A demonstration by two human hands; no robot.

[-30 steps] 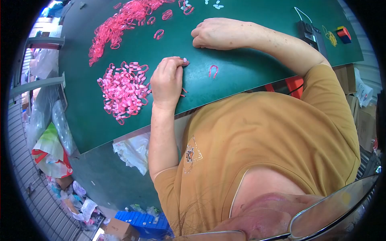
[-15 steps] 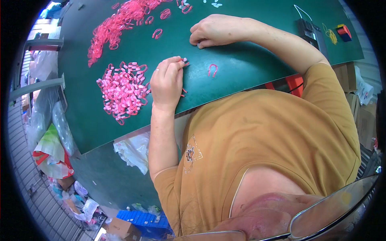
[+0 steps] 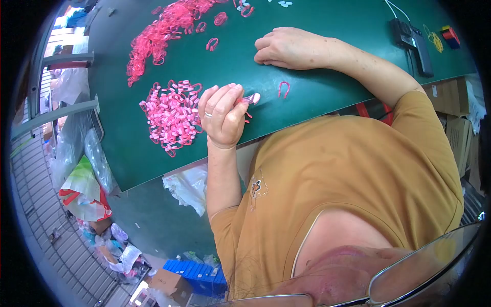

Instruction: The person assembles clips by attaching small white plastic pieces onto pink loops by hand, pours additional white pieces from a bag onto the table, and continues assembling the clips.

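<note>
My left hand [image 3: 223,116] is closed, its thumb and fingers pinching a pink loop with a pale end piece [image 3: 251,99], held above the green table. Beneath that hand, the red-pink end of another loop pokes out. My right hand [image 3: 291,48] rests on the table with its fingers curled under; whatever its fingertips hold is hidden. Between the hands lies a single pink U-shaped loop [image 3: 284,89]. Left of my left hand is a heap of pink loops with pale pink tabs [image 3: 174,115].
A long pile of pink loops without visible tabs [image 3: 163,33] spreads at the far left. Small white ovals [image 3: 285,4] lie at the far edge. A black power strip [image 3: 417,48], yellow bands [image 3: 434,40] and a red-blue object [image 3: 450,38] are at right.
My left hand has turned and lifted, bringing the loop's pale end into clearer view. The small pale piece seen at my right fingertips is now hidden. The whole view has shifted slightly.
</note>
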